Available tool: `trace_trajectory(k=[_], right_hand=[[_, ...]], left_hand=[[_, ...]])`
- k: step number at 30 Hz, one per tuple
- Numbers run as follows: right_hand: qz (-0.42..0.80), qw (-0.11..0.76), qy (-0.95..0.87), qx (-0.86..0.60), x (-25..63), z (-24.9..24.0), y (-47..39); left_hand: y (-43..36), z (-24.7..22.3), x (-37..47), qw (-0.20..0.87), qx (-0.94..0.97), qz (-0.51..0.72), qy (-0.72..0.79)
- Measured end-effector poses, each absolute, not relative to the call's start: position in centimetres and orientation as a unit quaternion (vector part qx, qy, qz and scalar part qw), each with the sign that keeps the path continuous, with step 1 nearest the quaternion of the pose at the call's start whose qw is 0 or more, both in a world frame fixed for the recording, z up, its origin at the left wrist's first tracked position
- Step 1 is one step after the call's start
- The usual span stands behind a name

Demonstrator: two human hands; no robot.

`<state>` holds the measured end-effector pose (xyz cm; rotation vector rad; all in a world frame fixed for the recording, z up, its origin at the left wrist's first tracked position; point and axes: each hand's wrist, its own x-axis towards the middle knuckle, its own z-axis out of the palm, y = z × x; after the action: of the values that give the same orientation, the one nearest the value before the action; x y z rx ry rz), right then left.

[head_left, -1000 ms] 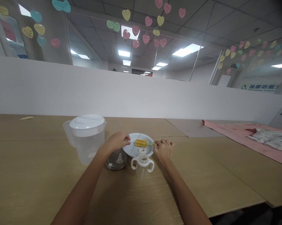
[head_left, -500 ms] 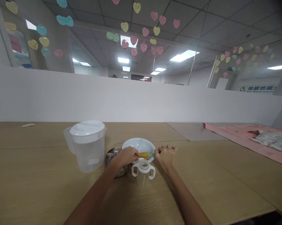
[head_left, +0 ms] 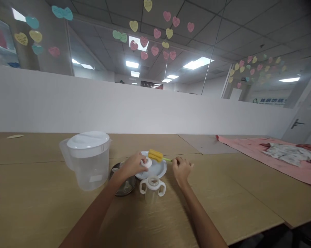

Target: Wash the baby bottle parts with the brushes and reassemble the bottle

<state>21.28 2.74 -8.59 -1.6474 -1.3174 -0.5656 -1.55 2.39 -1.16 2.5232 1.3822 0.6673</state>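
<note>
My right hand [head_left: 181, 169] is closed around the thin green handle of a sponge brush [head_left: 155, 155], whose yellow head is held above a white bowl [head_left: 162, 169]. Between the fingers of my left hand [head_left: 134, 163] is a white bottle ring [head_left: 147, 163], close to the yellow sponge. In front of the bowl stands an open clear baby bottle [head_left: 152, 191] with two white side handles. A round metal dish [head_left: 121, 189] with small clear bottle parts lies partly hidden under my left hand and wrist.
A large clear pitcher [head_left: 89, 165] with a white lid stands left of the dish. At the right, a pink cloth [head_left: 238, 144] bears a doll-like figure in patterned clothes [head_left: 287, 153]. A pale flat piece [head_left: 15, 136] lies far left, and a white wall [head_left: 145, 110] rises behind the table.
The sponge head has risen from low in the bowl to above it. My left hand has moved up and the white ring now shows in its fingers. The view has shifted slightly right.
</note>
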Motion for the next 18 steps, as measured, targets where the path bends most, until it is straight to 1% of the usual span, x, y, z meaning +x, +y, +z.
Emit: trace_trajectory(k=[4,7,10,12,14,16,18], right_hand=[[-0.238,0.506,-0.543,-0.627,21.1,-8.8,2.4],[-0.254,0.505,-0.557,-0.608,21.0,-9.1,2.2],[-0.261,0.503,-0.553,-0.611,21.3,-9.2,2.2],[-0.257,0.501,-0.547,-0.620,21.5,-9.1,2.2],[-0.253,0.494,-0.544,-0.630,21.5,-8.9,2.3],[-0.253,0.486,-0.541,-0.638,21.5,-8.8,2.2],[-0.253,0.480,-0.540,-0.643,21.4,-8.6,2.2]], left_hand=[[1.8,0.3,-2.2,0.116,0.832,0.288,0.459],[1.0,1.6,-2.7,0.141,0.836,0.314,0.428],[0.2,2.9,-3.7,0.114,0.833,0.307,0.446],[-0.3,3.3,-4.4,0.082,0.822,0.237,0.512],[-0.5,3.4,-4.9,0.070,0.805,0.126,0.576],[-0.4,2.9,-5.1,0.077,0.787,0.038,0.612],[-0.1,2.1,-4.9,0.093,0.770,-0.003,0.631]])
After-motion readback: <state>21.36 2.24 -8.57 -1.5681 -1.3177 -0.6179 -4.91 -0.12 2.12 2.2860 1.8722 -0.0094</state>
